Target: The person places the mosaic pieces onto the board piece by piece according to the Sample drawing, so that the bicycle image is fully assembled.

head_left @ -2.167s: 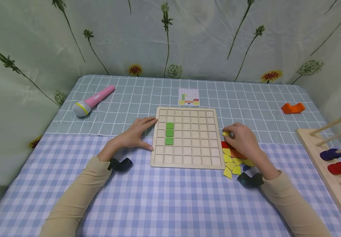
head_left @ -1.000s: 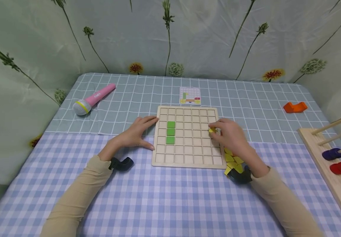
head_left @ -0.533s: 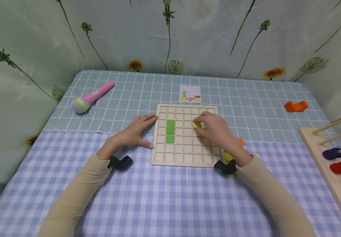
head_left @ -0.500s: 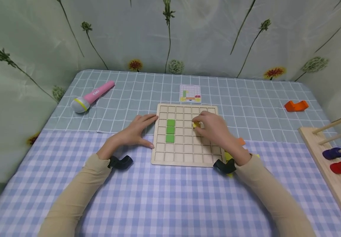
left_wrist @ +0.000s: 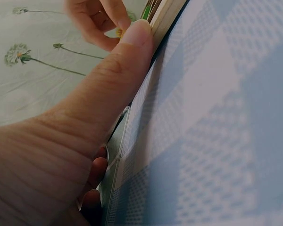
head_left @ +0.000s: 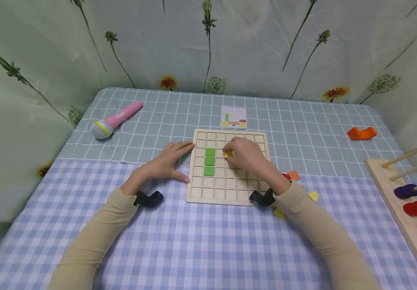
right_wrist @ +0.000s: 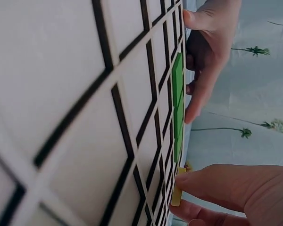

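A square wooden grid board [head_left: 220, 183] lies on the table, with three green square tiles [head_left: 210, 161] set in one column on its left side. My right hand [head_left: 246, 155] is over the board and pinches a small yellow tile [right_wrist: 178, 187] between thumb and fingers, just right of the topmost green tile. My left hand [head_left: 164, 163] rests at the board's left edge, thumb and fingertips touching the rim, fingers fairly straight. In the left wrist view the thumb [left_wrist: 118, 70] presses the board's side. Part of the yellow tile is hidden by my fingers.
Loose yellow tiles [head_left: 279, 212], an orange tile [head_left: 293, 175] and a red tile [head_left: 286, 176] lie right of the board, partly under my right arm. Behind it is a pattern card [head_left: 233, 117]. Around stand a toy microphone [head_left: 115, 121], an orange block [head_left: 362, 133] and a wooden peg rack [head_left: 393, 205].
My right hand has carried the yellow tile from the loose pile leftward across the board, close to the green tiles. My left hand has stayed at the board's left edge.
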Demonstrator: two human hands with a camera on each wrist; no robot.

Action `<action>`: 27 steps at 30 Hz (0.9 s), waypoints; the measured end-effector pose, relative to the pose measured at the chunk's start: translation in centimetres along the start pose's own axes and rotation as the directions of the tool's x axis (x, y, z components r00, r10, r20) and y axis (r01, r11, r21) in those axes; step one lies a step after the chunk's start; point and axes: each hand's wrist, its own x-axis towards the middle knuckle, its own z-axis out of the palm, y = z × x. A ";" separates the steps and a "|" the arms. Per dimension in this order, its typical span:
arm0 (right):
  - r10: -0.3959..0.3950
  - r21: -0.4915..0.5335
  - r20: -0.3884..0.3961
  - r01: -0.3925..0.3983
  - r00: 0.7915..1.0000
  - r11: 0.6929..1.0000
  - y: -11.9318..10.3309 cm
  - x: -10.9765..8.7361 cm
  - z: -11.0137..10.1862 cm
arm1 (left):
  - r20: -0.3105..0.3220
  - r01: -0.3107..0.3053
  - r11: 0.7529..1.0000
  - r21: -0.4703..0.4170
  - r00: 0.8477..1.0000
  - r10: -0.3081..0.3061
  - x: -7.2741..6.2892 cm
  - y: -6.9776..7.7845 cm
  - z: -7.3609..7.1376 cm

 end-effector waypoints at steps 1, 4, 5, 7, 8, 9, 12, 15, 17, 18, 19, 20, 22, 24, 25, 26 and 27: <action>-0.007 -0.002 -0.003 0.007 1.000 1.000 -0.1 0.1 0.1 | 0.001 0.002 1.000 -0.004 1.000 -0.002 0.0 0.0 0.1; -0.022 -0.004 -0.005 0.022 1.000 1.000 -0.2 0.5 0.4 | 0.003 0.010 1.000 -0.006 1.000 -0.010 0.0 -0.1 0.2; -0.024 -0.003 -0.001 0.024 1.000 1.000 -0.3 0.6 0.5 | 0.004 0.014 1.000 -0.005 1.000 -0.014 0.0 -0.1 0.3; -0.023 -0.011 0.010 0.024 1.000 1.000 -0.3 0.9 0.6 | 0.007 0.019 1.000 -0.005 1.000 -0.019 -0.1 -0.2 0.3; -0.021 -0.016 0.016 0.021 1.000 1.000 -0.4 1.0 0.7 | 0.006 0.017 1.000 -0.003 1.000 -0.017 -0.1 -0.2 0.3; -0.017 -0.023 0.021 0.018 1.000 1.000 -0.4 1.2 0.7 | 0.003 0.012 1.000 0.004 1.000 -0.012 -0.1 -0.2 0.3; -0.009 -0.043 0.030 0.010 1.000 0.999 -0.6 1.5 0.8 | -0.002 0.001 1.000 0.010 1.000 -0.001 -0.1 -0.3 0.3; -0.007 -0.047 0.034 0.008 0.999 0.999 -0.7 1.7 0.8 | -0.003 -0.008 1.000 0.026 1.000 0.008 0.0 -0.4 0.3; -0.007 -0.044 0.036 0.009 0.999 0.999 -0.7 1.9 0.8 | 0.000 -0.001 1.000 0.024 1.000 0.001 0.1 -0.5 0.3; -0.005 -0.041 0.038 0.006 0.999 0.999 -0.8 1.9 0.8 | 0.000 0.000 1.000 0.025 1.000 0.000 0.1 -0.5 0.3; -0.001 -0.037 0.040 0.003 0.999 0.999 -0.7 1.9 0.8 | 0.004 0.002 1.000 0.021 1.000 -0.002 0.1 -0.5 0.4; 0.003 -0.033 0.042 -0.002 0.999 0.999 -0.7 1.9 0.8 | 0.006 0.004 1.000 0.020 1.000 -0.004 0.1 -0.4 0.4; 0.006 -0.024 0.047 -0.005 0.999 1.000 -0.7 1.9 0.8 | 0.010 0.009 1.000 0.014 1.000 -0.009 0.1 -0.4 0.4; 0.002 -0.012 0.050 -0.002 0.999 1.000 -0.7 1.9 0.8 | 0.012 0.015 1.000 0.015 1.000 -0.015 0.1 -0.3 0.4; -0.004 -0.005 0.051 0.004 0.999 1.000 -0.7 1.9 0.8 | 0.010 0.015 1.000 0.015 1.000 -0.015 0.1 -0.3 0.4; -0.012 0.001 0.052 0.012 0.999 1.000 -0.6 1.9 0.8 | 0.009 0.018 1.000 0.016 1.000 -0.018 0.1 -0.2 0.3; -0.021 0.008 0.051 0.020 0.998 1.000 -0.6 2.0 0.8 | 0.008 0.022 1.000 0.011 1.000 -0.022 0.0 -0.2 0.3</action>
